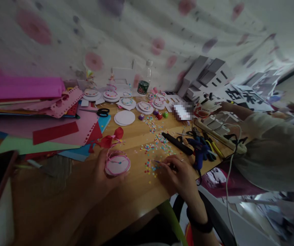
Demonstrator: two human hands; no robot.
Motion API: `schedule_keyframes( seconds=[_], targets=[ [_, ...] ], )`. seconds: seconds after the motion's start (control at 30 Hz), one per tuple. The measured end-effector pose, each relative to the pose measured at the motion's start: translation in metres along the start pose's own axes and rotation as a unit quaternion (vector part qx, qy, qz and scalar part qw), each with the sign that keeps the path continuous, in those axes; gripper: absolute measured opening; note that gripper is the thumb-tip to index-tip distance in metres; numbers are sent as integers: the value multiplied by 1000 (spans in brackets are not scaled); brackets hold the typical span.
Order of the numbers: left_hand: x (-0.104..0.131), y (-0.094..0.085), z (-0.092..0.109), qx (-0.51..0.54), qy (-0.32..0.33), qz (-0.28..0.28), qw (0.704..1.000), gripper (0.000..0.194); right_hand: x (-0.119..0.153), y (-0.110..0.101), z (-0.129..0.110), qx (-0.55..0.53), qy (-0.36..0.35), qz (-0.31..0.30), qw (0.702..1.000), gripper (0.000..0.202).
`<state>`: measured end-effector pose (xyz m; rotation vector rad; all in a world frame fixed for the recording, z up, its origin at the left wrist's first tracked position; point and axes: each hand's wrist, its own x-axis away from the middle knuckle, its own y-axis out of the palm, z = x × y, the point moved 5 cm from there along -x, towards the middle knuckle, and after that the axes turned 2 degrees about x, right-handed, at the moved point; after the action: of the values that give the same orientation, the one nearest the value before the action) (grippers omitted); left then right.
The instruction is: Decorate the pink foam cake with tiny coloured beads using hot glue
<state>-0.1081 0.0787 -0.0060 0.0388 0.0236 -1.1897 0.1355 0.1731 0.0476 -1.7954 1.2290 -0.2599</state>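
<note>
My left hand [104,176] grips a small white round paper disc [117,166] edged with pink cord, fingers around its left and lower side. Small blue bits lie on the disc's top, and pink cord loops stand at its back. In my right hand [181,172] a thin dark pointed tool [156,161] is pinched; I cannot tell its exact kind. Its tip is over scattered colourful confetti dots [149,167] on the wooden table [134,194]. A red bow [112,136] lies behind the disc.
Scissors [98,111] and coloured paper sheets [57,131] lie left. Decorated white discs [144,107] and a bottle [145,80] stand behind. At right are a blue glue gun [198,153], pliers [215,145], a power strip [220,136], a white cord and another person's arm [235,111].
</note>
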Motion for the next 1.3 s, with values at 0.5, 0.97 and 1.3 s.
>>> schedule_keyframes(
  seconds=[0.5, 0.97, 1.3],
  targets=[
    [2, 0, 0, 5, -13, 23, 1000, 75, 3, 18, 3, 74, 14, -31, 997, 13],
    [0, 2, 6, -2, 9, -1, 1000, 73, 18, 1, -7, 46, 1, -50, 998, 12],
    [1, 2, 8, 4, -4, -7, 1000, 76, 17, 16, -6, 68, -15, -40, 997, 16]
  ],
)
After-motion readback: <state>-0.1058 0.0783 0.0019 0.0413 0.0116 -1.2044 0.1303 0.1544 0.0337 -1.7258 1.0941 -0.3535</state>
